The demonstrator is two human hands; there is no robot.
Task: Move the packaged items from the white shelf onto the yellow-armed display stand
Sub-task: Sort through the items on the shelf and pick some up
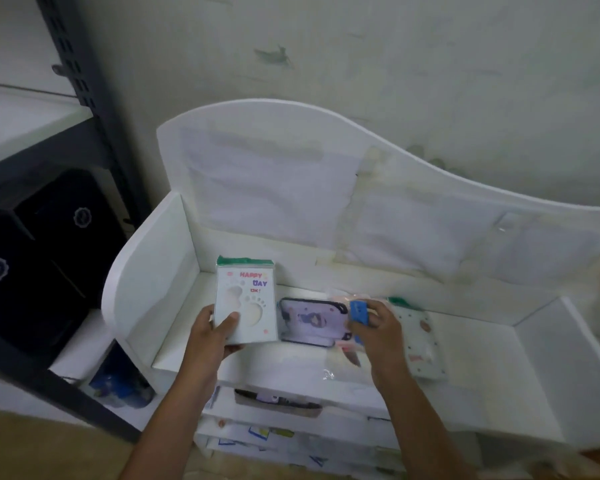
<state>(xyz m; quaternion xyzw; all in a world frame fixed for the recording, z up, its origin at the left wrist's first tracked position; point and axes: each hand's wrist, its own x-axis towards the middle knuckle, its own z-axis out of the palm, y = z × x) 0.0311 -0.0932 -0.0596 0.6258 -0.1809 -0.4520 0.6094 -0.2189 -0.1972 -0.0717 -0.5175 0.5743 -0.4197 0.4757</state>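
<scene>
Head view, top tier of the white shelf [174,237]. My left hand [212,330] reaches forward, thumb across the front of a footprint card package [245,303], fingers behind it; the package stands nearly upright, long axis vertical, green strip on top. My right hand [378,332] pinches the blue header [358,311] of a bagged dark-rimmed phone case [310,322], which lies flat, long axis left to right. Just right lies a dotted pale package [421,344], perhaps another case; the blur prevents certainty. Black boxes [32,258] fill the dark rack at left.
</scene>
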